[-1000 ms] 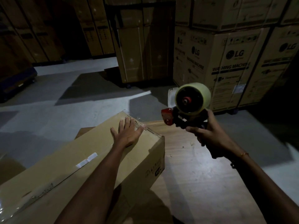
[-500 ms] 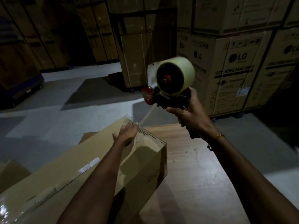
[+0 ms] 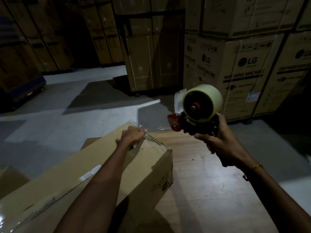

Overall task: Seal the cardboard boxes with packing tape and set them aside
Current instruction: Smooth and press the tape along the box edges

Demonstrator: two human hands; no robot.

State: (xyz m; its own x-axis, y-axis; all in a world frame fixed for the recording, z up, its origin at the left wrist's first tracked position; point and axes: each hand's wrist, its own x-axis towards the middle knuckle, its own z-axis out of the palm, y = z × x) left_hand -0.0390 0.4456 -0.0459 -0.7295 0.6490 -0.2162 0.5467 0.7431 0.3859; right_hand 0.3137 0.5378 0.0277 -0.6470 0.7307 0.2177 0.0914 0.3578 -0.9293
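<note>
A long cardboard box (image 3: 94, 167) lies on a wooden table (image 3: 207, 179), running from the lower left toward the centre. Clear tape runs along its top seam. My left hand (image 3: 131, 136) rests on the box's far end, fingers bent over the far edge on the tape. My right hand (image 3: 220, 142) grips the handle of a tape dispenser (image 3: 193, 115) with a pale yellow roll and a red front. It is held in the air to the right of the box's far end. A strip of clear tape (image 3: 156, 129) stretches from the dispenser to the box's far edge.
Stacks of large printed cartons (image 3: 242, 64) stand behind the table on the right. More tall cartons (image 3: 151, 61) fill the back and left. A flat piece of cardboard (image 3: 10, 179) lies at the lower left. Grey floor (image 3: 58, 118) spreads beyond the table.
The dispenser swung up and left over the box's far end, then came back down to the right, drawing tape out. My left hand went from lying flat to bending over the far edge.
</note>
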